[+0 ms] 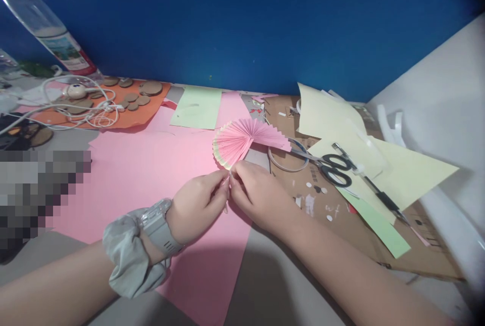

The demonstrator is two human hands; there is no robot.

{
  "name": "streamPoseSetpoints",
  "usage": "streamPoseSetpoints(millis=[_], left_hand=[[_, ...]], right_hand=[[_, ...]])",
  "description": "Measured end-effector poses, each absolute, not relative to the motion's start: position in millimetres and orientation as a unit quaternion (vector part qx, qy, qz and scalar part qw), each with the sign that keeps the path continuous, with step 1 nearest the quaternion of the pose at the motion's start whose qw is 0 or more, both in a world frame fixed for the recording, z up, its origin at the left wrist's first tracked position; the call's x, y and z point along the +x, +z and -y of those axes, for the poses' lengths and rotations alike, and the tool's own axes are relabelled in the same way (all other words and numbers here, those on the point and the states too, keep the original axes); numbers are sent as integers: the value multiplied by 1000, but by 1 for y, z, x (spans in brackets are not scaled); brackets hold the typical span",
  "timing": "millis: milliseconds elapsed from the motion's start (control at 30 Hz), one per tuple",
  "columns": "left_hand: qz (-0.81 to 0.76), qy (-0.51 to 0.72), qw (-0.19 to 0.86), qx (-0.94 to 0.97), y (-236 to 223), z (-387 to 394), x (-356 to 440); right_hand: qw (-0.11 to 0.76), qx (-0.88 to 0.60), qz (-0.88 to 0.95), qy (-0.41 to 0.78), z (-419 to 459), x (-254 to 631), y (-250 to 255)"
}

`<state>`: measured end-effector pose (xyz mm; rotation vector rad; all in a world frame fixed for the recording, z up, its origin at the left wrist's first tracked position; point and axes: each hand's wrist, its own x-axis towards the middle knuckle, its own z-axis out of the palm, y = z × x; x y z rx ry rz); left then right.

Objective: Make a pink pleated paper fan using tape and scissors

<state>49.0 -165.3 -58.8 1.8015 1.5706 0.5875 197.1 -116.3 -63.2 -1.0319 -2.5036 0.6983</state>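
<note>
My left hand (199,207) and my right hand (263,194) meet over the large pink paper sheet (151,174), fingertips pinched together. A small pale piece shows between the fingertips, too little of it to name. Just beyond them lies a pleated pink paper fan (242,136), spread in an arc with a pale yellow edge on its left side. Whether the fingers touch the fan cannot be made out. A grey scrunchie (132,255) and a watch (162,230) are on my left wrist.
Right: scissors (333,169), a pen (381,194), pale yellow paper (409,164) and a green strip (379,225) on cardboard (314,210). Left: a bottle (62,48), white cable (108,108), cardboard discs (149,87) on orange paper (140,113). A blue panel (227,22) rises behind.
</note>
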Motion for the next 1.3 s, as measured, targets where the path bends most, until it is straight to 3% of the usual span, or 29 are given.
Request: streamPoseSetpoints(millis=[933, 1067, 1300], left_hand=[[-595, 232, 348, 686, -60, 166, 49], [-577, 268, 430, 641, -61, 165, 46], [-523, 360, 579, 513, -62, 159, 42]], right_hand=[[171, -382, 873, 250, 117, 196, -65], [192, -415, 845, 276, 116, 199, -65], [318, -500, 732, 336, 105, 211, -71]])
